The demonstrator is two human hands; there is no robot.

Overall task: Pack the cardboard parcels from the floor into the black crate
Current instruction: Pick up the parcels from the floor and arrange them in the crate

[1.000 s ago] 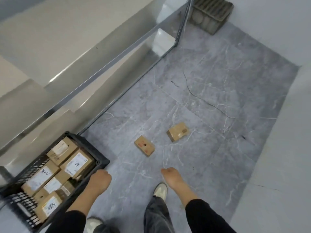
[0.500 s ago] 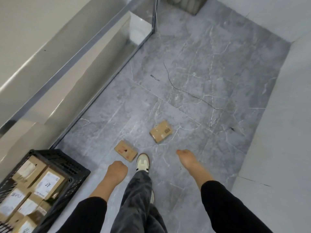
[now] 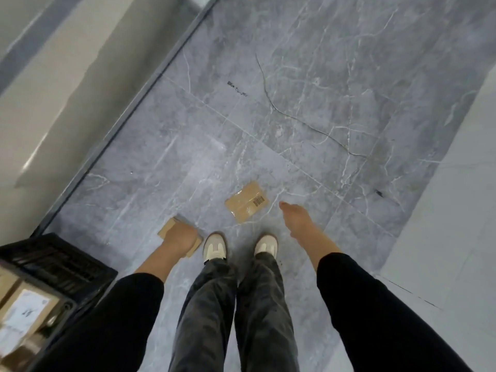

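Grip on near parcel (image 3: 167,230) unclear under left hand (image 3: 180,238), right hand (image 3: 294,220) loose and empty; clamp opposite edges before lifting toward black crate (image 3: 56,261).

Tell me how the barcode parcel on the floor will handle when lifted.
The barcode parcel looks flat and boxy, so likely stiff and won't roll. It lies low and thin, so probably light. Glossy tape on top and the smooth floor may let it slide if nudged.
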